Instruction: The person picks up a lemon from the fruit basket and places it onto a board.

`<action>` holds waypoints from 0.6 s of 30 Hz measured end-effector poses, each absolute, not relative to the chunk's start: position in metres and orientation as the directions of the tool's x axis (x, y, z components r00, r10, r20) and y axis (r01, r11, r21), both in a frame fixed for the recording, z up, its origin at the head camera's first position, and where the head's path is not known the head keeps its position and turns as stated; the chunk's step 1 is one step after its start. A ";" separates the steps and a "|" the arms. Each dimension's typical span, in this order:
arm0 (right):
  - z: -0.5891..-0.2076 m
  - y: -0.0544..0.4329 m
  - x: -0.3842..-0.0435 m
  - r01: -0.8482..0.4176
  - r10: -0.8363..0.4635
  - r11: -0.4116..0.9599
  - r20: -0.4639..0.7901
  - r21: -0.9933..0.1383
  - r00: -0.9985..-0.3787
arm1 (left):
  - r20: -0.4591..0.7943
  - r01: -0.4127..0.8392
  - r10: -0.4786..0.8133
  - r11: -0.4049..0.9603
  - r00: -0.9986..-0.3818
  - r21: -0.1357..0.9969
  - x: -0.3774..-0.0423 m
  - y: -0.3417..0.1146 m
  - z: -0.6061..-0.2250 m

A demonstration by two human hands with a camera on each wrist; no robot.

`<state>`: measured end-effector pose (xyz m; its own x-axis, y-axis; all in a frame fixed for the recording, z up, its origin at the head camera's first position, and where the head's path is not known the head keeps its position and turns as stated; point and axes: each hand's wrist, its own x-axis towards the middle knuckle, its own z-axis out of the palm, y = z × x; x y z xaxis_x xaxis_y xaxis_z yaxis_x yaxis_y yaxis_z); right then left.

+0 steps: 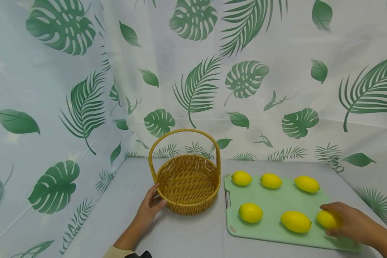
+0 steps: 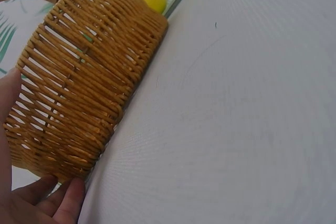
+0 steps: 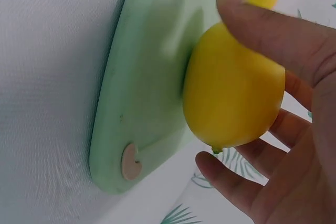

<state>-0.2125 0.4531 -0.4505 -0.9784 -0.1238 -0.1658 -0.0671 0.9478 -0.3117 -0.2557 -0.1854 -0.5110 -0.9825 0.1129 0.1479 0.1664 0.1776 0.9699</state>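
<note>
A round wicker basket (image 1: 190,209) with a tall arched handle stands on the table, left of the lemons. My left hand (image 1: 149,206) holds its left side, thumb and fingers spread along the woven wall (image 2: 89,72). At the right end of a light green cutting board (image 1: 267,200), my right hand (image 1: 354,222) grips a yellow lemon (image 3: 233,90). The thumb lies over one side of this lemon, and several fingers curve round the other; one fingertip stands off its stem end. Part of the lemon is hidden under the hand in the head view.
Several more lemons lie on the board in two rows, among them a front one (image 1: 296,221) just left of my right hand and a back one (image 1: 307,184). Leaf-printed curtains (image 1: 196,89) hang behind and at the sides of the white table (image 1: 187,240).
</note>
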 end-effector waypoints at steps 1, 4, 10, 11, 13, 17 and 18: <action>-0.451 0.453 -0.213 -0.071 -0.129 0.947 -0.166 -0.314 -0.978 | 0.143 0.162 0.114 0.179 -0.983 0.970 -0.255 -0.185 -0.510; -0.454 0.454 -0.212 -0.049 -0.119 0.944 -0.198 -0.327 -0.973 | 0.134 0.154 0.119 0.178 -0.984 0.972 -0.254 -0.184 -0.508; -0.460 0.456 -0.209 0.017 -0.091 0.947 -0.316 -0.322 -0.945 | 0.150 0.170 0.115 0.191 -0.982 0.967 -0.257 -0.185 -0.514; -0.462 0.457 -0.209 0.014 -0.094 0.947 -0.322 -0.320 -0.942 | 0.156 0.175 0.114 0.191 -0.981 0.966 -0.257 -0.185 -0.515; -0.463 0.457 -0.209 0.009 -0.100 0.949 -0.328 -0.315 -0.939 | 0.162 0.181 0.113 0.194 -0.980 0.964 -0.258 -0.186 -0.516; -0.465 0.458 -0.209 -0.006 -0.112 0.948 -0.319 -0.317 -0.941 | 0.165 0.183 0.107 0.193 -0.980 0.964 -0.259 -0.187 -0.519; -0.465 0.458 -0.209 -0.006 -0.112 0.948 -0.318 -0.317 -0.941 | 0.163 0.181 0.105 0.195 -0.981 0.964 -0.259 -0.187 -0.519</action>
